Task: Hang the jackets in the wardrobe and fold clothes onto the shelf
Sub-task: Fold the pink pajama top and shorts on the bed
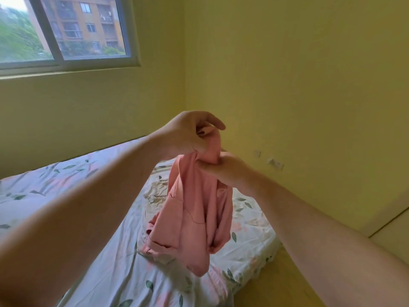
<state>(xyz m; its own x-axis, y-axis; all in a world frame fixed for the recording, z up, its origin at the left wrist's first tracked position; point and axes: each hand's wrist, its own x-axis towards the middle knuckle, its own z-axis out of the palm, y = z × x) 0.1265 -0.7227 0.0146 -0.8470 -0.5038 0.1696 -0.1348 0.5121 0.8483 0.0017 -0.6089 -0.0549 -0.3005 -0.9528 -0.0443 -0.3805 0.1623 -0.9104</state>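
Note:
A pink garment (pixel 194 216) hangs bunched in the air above the bed, its lower folds drooping toward the sheet. My left hand (pixel 188 134) pinches the garment's top edge from above, fingers curled around the fabric. Just below and to the right, my right hand (pixel 228 169) grips the same bunched top part in a fist. Both forearms reach in from the bottom corners. A cream-coloured piece of clothing (pixel 155 191) lies on the bed behind the pink garment, partly hidden by it.
The bed (pixel 106 258) with a white leaf-print sheet fills the lower left and middle. Yellow walls stand behind and to the right, with wall sockets (pixel 275 163) low down. A window (pixel 66 32) is at the upper left. Wooden floor (pixel 281 282) shows right of the bed.

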